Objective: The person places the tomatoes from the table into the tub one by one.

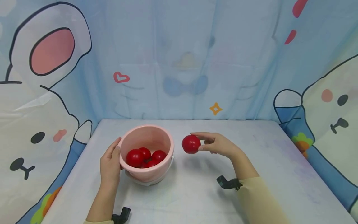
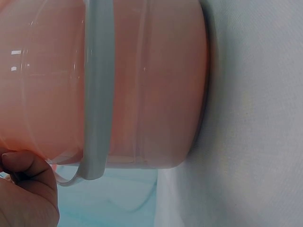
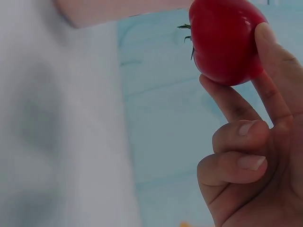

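Note:
A pink bucket (image 1: 148, 176) with a pale handle (image 2: 98, 90) stands on the table, several red tomatoes (image 1: 135, 158) inside. At its left side my left hand (image 1: 110, 165) grips the bucket near the rim; some of the fingers are hidden behind it. To the right of the bucket, my right hand (image 1: 221, 145) pinches another red tomato (image 1: 191, 144) between thumb and fingers, above the table and apart from the bucket. Green stem leaves show on this held tomato in the right wrist view, where the other fingers curl below it.
A white cloth covers the table (image 1: 268, 146). Behind it hangs a light blue curtain (image 1: 145, 99) with cartoon animals, which continues along both sides. Dark wrist mounts (image 1: 227, 183) stick out from both wrists.

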Demonstrator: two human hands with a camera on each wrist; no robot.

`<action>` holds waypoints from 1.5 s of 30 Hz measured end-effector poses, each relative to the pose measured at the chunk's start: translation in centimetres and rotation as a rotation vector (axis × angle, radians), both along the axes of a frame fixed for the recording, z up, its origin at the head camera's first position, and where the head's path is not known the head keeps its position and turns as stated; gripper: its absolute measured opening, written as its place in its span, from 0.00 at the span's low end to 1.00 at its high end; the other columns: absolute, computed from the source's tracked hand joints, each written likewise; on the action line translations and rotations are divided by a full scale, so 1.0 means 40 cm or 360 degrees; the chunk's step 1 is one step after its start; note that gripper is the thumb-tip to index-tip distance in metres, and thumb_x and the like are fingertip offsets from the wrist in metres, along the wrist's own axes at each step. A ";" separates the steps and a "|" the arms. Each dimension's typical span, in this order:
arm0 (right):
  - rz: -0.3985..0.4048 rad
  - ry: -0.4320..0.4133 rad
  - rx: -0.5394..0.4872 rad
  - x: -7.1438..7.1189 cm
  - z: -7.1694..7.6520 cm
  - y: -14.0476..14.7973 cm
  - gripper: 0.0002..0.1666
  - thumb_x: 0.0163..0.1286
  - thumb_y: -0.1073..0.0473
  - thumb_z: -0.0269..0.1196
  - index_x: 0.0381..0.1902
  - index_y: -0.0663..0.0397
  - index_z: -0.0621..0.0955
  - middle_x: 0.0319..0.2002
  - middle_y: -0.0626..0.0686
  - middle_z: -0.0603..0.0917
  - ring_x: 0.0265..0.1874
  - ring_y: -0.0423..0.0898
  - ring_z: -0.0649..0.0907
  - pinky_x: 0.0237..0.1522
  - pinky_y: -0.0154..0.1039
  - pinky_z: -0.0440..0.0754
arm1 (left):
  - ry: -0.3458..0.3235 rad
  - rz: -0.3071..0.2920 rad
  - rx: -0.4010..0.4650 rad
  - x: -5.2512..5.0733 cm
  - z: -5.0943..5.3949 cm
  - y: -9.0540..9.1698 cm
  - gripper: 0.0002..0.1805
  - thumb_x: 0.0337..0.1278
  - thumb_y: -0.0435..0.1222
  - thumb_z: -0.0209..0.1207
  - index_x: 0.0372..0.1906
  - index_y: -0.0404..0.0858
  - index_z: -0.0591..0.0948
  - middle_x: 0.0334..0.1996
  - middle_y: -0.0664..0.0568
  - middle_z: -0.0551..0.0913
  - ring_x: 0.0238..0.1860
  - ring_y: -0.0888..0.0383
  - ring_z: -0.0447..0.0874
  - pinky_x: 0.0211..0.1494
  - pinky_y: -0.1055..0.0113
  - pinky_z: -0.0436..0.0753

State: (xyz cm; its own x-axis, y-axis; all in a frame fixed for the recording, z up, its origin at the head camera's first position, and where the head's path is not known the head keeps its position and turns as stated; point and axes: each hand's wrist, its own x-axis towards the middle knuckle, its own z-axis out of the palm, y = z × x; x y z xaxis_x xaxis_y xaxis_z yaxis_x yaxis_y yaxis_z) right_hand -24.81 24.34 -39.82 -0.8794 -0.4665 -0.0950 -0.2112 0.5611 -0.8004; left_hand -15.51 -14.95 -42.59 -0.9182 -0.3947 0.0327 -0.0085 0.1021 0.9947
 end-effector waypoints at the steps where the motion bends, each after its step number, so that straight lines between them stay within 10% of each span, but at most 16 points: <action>1: 0.0011 0.0014 0.0009 -0.011 0.026 -0.011 0.35 0.58 0.40 0.71 0.63 0.15 0.74 0.61 0.45 0.80 0.23 0.51 0.77 0.23 0.40 0.77 | 0.0002 0.0002 -0.0001 0.000 0.000 -0.001 0.20 0.72 0.54 0.48 0.65 0.67 0.74 0.66 0.64 0.75 0.22 0.59 0.71 0.29 0.74 0.79; 13: 0.0378 0.0112 0.0078 -0.088 0.249 -0.233 0.32 0.61 0.41 0.70 0.62 0.13 0.74 0.42 0.48 0.84 0.23 0.50 0.72 0.24 0.36 0.71 | -0.0027 -0.0003 -0.0006 -0.002 -0.004 0.007 0.20 0.71 0.55 0.48 0.65 0.69 0.74 0.67 0.65 0.74 0.23 0.58 0.72 0.30 0.73 0.79; 18: 0.0554 0.0114 0.0206 -0.096 0.290 -0.338 0.31 0.63 0.45 0.68 0.63 0.14 0.74 0.56 0.39 0.82 0.26 0.50 0.77 0.26 0.36 0.75 | -0.0035 -0.0002 -0.0008 -0.004 -0.003 0.012 0.21 0.71 0.55 0.48 0.66 0.68 0.73 0.67 0.66 0.74 0.26 0.58 0.73 0.31 0.73 0.80; 27: 0.0746 0.0023 0.0508 -0.129 0.284 -0.453 0.31 0.57 0.45 0.73 0.58 0.15 0.78 0.56 0.40 0.81 0.54 0.46 0.79 0.43 0.46 0.86 | -0.0076 -0.0001 -0.0014 -0.004 -0.005 0.034 0.22 0.69 0.57 0.50 0.66 0.70 0.73 0.67 0.66 0.73 0.35 0.55 0.76 0.33 0.73 0.80; 45: 0.0714 -0.0061 0.0764 -0.117 0.242 -0.487 0.34 0.57 0.56 0.74 0.62 0.29 0.79 0.54 0.45 0.81 0.57 0.47 0.76 0.50 0.46 0.85 | -0.0036 -0.0054 0.0019 -0.013 -0.007 0.057 0.20 0.71 0.55 0.48 0.64 0.70 0.74 0.65 0.64 0.75 0.26 0.57 0.73 0.30 0.73 0.79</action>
